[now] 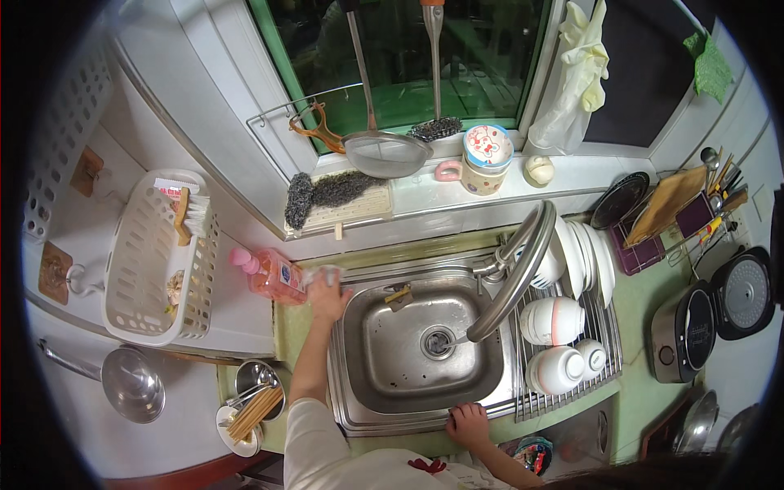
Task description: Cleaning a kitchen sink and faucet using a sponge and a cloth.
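Note:
My left hand (326, 300) reaches to the back left corner of the stainless steel sink (392, 343), pressing on a whitish cloth or crumpled wrap (324, 275) beside a pink dish soap pump bottle (275, 275). The fingertips are partly hidden, so a grip cannot be made out. At the sink's front rim rests my right hand (468, 424), its fingers curled over the edge; whether anything is in it cannot be told. From the curved metal faucet (520, 275) a thin stream of water runs into the drain (438, 342). A small yellow and grey item (399, 297) lies at the basin's back left.
Bowls (551, 321) and upright plates (588, 257) fill a drying rack right of the sink. Chopsticks (254, 413) lie over containers at the left. A white basket (153, 263) hangs on the left wall. A mug (484, 174) and strainer (387, 154) are by the window.

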The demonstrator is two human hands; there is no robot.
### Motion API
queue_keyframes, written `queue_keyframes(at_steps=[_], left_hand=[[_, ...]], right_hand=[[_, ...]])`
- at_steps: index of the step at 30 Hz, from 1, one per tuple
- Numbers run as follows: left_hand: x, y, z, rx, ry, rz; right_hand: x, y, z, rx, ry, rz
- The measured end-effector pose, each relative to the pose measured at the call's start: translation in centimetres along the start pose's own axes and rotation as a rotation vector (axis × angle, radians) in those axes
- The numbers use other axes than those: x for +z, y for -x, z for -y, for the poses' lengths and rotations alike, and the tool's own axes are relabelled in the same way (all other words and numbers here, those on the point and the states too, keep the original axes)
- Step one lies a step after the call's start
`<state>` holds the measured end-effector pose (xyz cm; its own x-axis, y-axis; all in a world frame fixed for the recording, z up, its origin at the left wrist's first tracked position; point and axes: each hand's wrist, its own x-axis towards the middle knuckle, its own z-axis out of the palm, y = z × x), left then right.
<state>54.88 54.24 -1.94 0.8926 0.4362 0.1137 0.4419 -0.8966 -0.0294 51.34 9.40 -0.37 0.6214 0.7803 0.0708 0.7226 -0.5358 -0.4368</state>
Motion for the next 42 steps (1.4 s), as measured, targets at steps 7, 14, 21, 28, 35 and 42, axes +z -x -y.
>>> queue_keyframes(at_steps=[7, 14, 21, 28, 35, 42], left_hand=[[-0.4, -4.8, -12.8, -0.079, 0.272, -0.001], [2.3, -9.5, -22.3, 0.641, 0.250, -0.121], [3.2, -8.3, -17.1, 0.763, 0.322, -0.172], [0.5, -1.8, -5.4, 0.480, 0.130, 0.131], [-2.3, 5.6, 1.2, 0.118, -0.155, 0.383], [-4.8, 16.3, -3.2, 0.114, -0.124, 0.453]], right_hand=[[-0.1, -0.2, -0.1, 0.000, 0.002, -0.002], [0.3, -0.4, -0.2, -0.022, 0.009, 0.006], [-0.1, -0.4, 0.1, -0.015, 0.002, 0.012], [0.0, 0.0, 0.2, -0.007, -0.019, -0.013], [-0.2, 0.0, 0.2, -0.015, -0.008, -0.005], [-0.2, -0.1, -0.2, -0.053, -0.040, -0.101]])
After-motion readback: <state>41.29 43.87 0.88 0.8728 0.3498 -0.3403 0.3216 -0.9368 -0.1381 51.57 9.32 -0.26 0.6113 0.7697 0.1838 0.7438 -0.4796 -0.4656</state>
